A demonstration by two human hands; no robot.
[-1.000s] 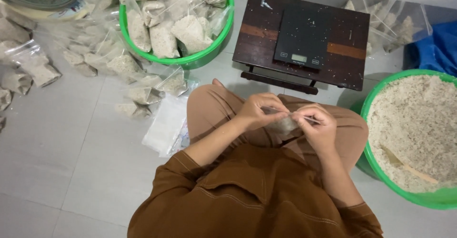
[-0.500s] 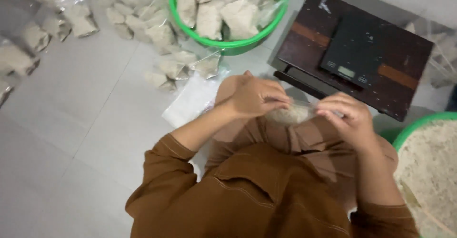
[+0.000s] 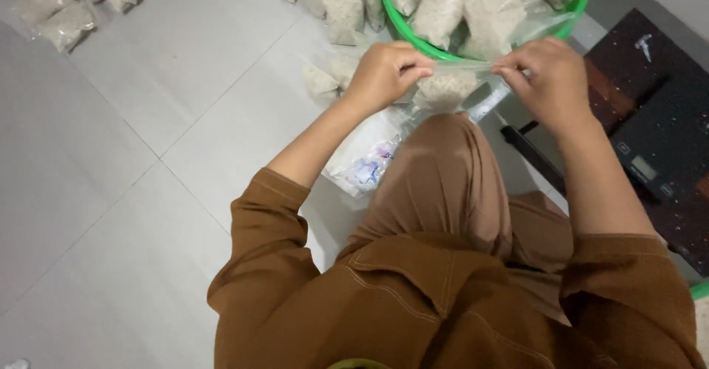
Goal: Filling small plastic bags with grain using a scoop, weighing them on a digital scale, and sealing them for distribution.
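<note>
Partly cut off at the top edge, green basin (image 3: 413, 38) of filled bags, digital scale (image 3: 650, 164) hard to make out at right, small clear bag of pale grain (image 3: 448, 87) stretched between both hands above the knee, left hand (image 3: 385, 73) fingers pinching its left top corner, right hand (image 3: 545, 77) fingers pinching the right corner, fingertips hidden.

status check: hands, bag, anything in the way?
Left hand and right hand pinch small clear bag of pale grain by its top corners, over knee. Green basin of filled bags just beyond.
</note>
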